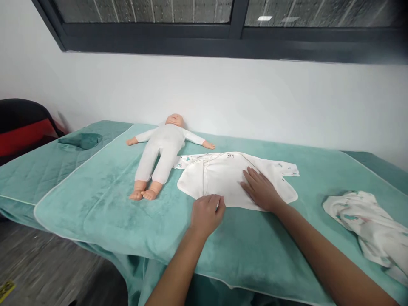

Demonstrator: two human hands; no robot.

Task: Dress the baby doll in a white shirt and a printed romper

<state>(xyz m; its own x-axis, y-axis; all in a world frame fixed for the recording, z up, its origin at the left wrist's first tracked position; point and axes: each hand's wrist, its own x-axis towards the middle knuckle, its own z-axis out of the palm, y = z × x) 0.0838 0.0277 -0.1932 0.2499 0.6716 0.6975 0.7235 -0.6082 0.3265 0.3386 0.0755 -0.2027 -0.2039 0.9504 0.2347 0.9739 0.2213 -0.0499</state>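
A white baby shirt (223,180) lies spread out on the green bed cover, its printed sleeves stretched to both sides and a small label at the neckline. My right hand (259,189) rests flat on the shirt's right half, fingers extended. At the bottom edge, my left hand (208,212) is closed with curled fingers, gripping the hem; the fingertips are partly hidden. Left of the shirt, a baby doll (165,146) in a white suit lies on its back, arms out. One shirt sleeve reaches up to the doll's leg.
A crumpled white printed cloth (366,225) lies at the right. The green cover (95,187) drapes over the front edge of the bed. Behind stand a white wall (223,97) and a dark window frame (153,39). A black and red chair (25,127) is at far left.
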